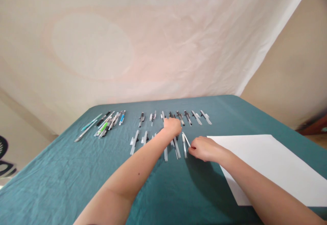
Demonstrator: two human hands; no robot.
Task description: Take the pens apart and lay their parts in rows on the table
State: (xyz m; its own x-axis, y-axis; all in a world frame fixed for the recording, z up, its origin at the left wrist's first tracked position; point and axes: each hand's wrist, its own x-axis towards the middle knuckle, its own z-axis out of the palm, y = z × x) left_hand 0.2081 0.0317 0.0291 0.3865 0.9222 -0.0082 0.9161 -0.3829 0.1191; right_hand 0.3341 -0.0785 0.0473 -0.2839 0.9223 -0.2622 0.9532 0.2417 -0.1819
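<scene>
My right hand [203, 149] is closed on the lower end of a slim white pen [187, 139]. That pen slants beside a clear pen [184, 145] lying on the cloth, their tips close together. Farther forward, my left hand [173, 126] is closed at the back row of pens, by a dark clear-barrelled pen [171, 114]. Its fingertips are hidden, so what they grip cannot be made out. Several more pens lie in that row, among them a black clipped pen [187, 117]. A front row, with a clear pen [135, 143], runs partly behind my left forearm.
A loose pile of mixed pens lies at the left, with a green pen [103, 128] and a blue pen [122, 118]. A large white sheet of paper [265, 163] rests at the right, under my right forearm. Teal cloth [76, 177] covers the table; a pale curtain [153, 41] hangs behind.
</scene>
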